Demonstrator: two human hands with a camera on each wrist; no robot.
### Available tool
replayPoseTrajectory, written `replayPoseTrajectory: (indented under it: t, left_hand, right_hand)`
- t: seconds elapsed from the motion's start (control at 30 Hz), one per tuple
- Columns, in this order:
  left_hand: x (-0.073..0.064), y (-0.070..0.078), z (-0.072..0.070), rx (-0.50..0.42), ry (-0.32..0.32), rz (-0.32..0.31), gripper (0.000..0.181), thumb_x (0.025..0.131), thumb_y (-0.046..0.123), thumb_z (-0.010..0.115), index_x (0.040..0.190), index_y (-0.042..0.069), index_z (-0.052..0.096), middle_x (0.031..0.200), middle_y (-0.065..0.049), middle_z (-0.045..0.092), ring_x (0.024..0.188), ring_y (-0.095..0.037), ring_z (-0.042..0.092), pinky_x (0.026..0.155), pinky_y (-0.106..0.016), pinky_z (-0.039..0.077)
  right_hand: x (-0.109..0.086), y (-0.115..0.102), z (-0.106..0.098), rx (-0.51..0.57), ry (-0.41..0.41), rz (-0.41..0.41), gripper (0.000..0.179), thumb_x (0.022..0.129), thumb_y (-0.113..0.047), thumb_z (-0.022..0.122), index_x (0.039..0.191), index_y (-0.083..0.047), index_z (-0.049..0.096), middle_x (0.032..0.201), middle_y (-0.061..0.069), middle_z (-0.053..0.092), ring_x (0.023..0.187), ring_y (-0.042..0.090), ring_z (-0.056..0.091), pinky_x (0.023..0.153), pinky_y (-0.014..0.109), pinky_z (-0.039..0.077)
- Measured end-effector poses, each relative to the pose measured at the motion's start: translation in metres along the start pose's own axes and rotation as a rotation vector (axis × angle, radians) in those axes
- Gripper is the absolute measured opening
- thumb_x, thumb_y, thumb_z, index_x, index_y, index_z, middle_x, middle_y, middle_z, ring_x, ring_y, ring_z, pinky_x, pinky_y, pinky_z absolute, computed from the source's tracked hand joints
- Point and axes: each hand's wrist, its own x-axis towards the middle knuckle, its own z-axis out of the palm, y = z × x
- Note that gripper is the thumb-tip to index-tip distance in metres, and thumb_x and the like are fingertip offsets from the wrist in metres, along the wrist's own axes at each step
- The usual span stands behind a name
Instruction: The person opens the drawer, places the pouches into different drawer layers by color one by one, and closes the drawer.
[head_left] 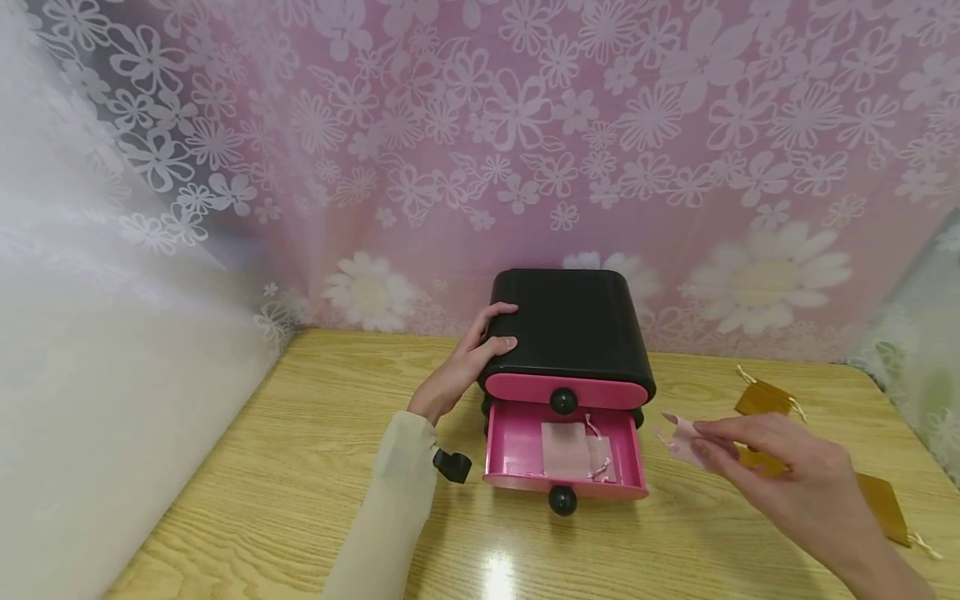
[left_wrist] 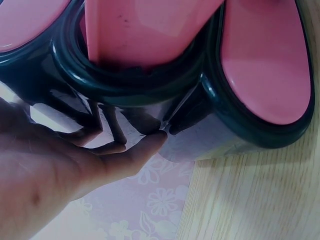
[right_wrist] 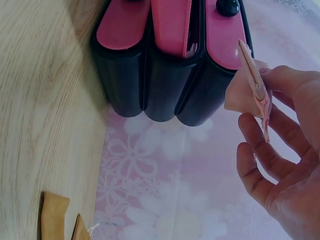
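Note:
A black drawer cabinet (head_left: 566,321) with pink drawer fronts stands on the table. Its middle drawer (head_left: 513,437) is pulled out, with pink drawstring pouches (head_left: 564,450) lying flat inside. My left hand (head_left: 463,365) rests against the cabinet's left side and upper edge; in the left wrist view its fingertips touch the glossy black wall. To the right of the drawer, my right hand (head_left: 787,471) pinches another small pink drawstring pouch (head_left: 684,443) between thumb and fingers, in the air. The right wrist view shows this pouch nearly edge-on, its cord hanging.
Mustard-brown drawstring pouches lie on the table at the right, one (head_left: 763,397) farther back and another (head_left: 883,507) nearer, with one partly hidden behind the right hand. A flowered curtain (head_left: 420,167) hangs behind the wooden table (head_left: 300,467). A black strap piece (head_left: 452,466) sits at the left cuff.

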Motion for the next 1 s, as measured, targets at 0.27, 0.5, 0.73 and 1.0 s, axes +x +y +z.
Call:
replayPoseTrajectory:
  t: [0.27, 0.5, 0.73, 1.0]
  left_hand:
    - [-0.001, 0.0, 0.0, 0.002, 0.004, 0.0, 0.047, 0.102, 0.033, 0.054, 0.146, 0.043, 0.042, 0.157, 0.002, 0.035, 0.127, -0.024, 0.056, 0.109, -0.045, 0.044]
    - [0.0, 0.001, 0.0, 0.001, 0.002, 0.0, 0.047, 0.102, 0.034, 0.055, 0.146, 0.044, 0.042, 0.156, 0.0, 0.038, 0.125, -0.024, 0.058, 0.108, -0.044, 0.045]
    - [0.0, 0.001, 0.0, -0.005, -0.003, 0.002, 0.046, 0.102, 0.033, 0.054, 0.146, 0.044, 0.042, 0.155, 0.0, 0.038, 0.125, -0.024, 0.058, 0.108, -0.044, 0.046]
    - [0.0, -0.001, -0.001, -0.005, -0.005, -0.003, 0.046, 0.103, 0.033, 0.054, 0.146, 0.045, 0.042, 0.155, 0.0, 0.038, 0.124, -0.024, 0.058, 0.107, -0.044, 0.045]
  right_hand:
    - [0.004, -0.004, 0.009, 0.012, -0.008, -0.033, 0.052, 0.058, 0.003, 0.092, 0.103, -0.019, 0.081, 0.092, -0.013, 0.075, 0.079, -0.011, 0.055, 0.067, 0.005, 0.045]
    - [0.007, -0.009, 0.016, 0.01, -0.019, -0.038, 0.051, 0.058, 0.004, 0.092, 0.102, -0.019, 0.081, 0.09, -0.008, 0.076, 0.078, -0.01, 0.051, 0.059, 0.008, 0.04]
    - [0.011, -0.011, 0.026, 0.016, -0.023, -0.048, 0.055, 0.055, 0.006, 0.092, 0.102, -0.021, 0.081, 0.09, -0.008, 0.077, 0.085, -0.01, 0.06, 0.066, 0.005, 0.049]
    - [0.014, -0.014, 0.036, 0.025, -0.019, -0.066, 0.05, 0.057, 0.002, 0.092, 0.1, -0.022, 0.082, 0.089, -0.008, 0.078, 0.087, -0.008, 0.061, 0.067, 0.007, 0.049]
